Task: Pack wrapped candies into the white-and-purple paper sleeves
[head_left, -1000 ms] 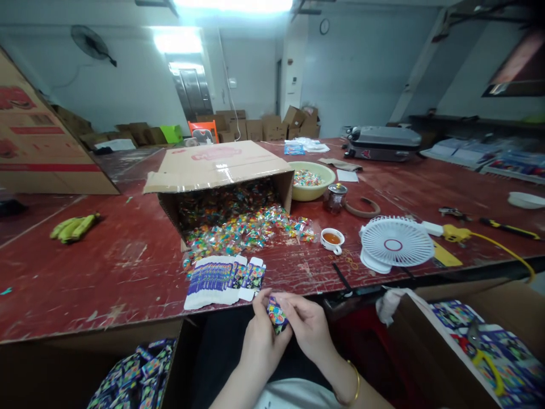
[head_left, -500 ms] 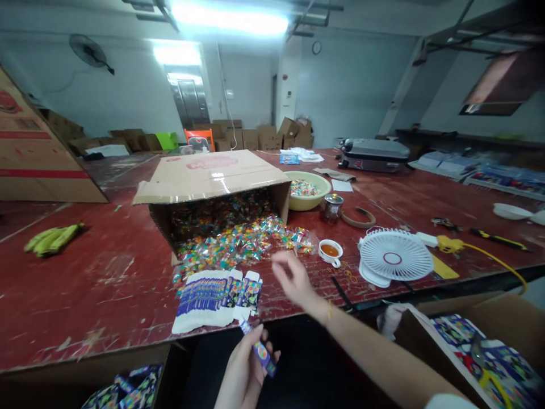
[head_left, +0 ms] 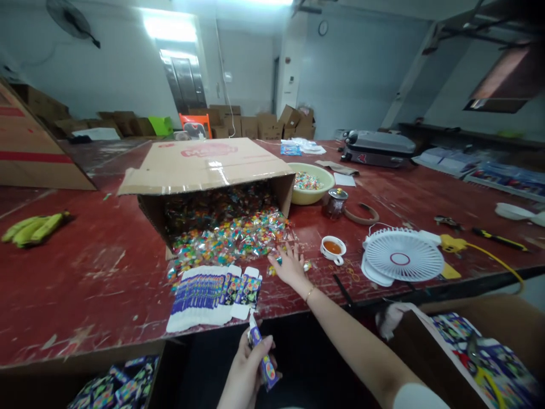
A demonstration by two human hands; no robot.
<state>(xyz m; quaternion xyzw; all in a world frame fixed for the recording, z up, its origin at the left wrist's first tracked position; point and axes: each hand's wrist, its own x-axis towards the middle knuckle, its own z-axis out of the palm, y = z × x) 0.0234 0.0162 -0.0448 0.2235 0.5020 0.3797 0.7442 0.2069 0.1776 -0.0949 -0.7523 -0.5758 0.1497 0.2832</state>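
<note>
My left hand is closed around a small purple printed carton, its white end flap sticking up, just off the table's front edge. With fingers spread, my right hand reaches over the table and touches a few small wrapped candies. Behind it, a heap of colourful wrapped candies spills from a large cardboard box lying on its side. A fanned row of flat purple cartons lies on the table in front of the heap.
Around the red table stand a cup of brown liquid, a white fan, a glass jar and a candy bowl. Bananas lie left. Below the edge, boxes hold filled cartons and flat cartons with scissors.
My right hand has lowered onto the table with its fingers spread, and some candies now lie around it, apart from the heap. My left hand still holds the carton. The view has tilted down.
</note>
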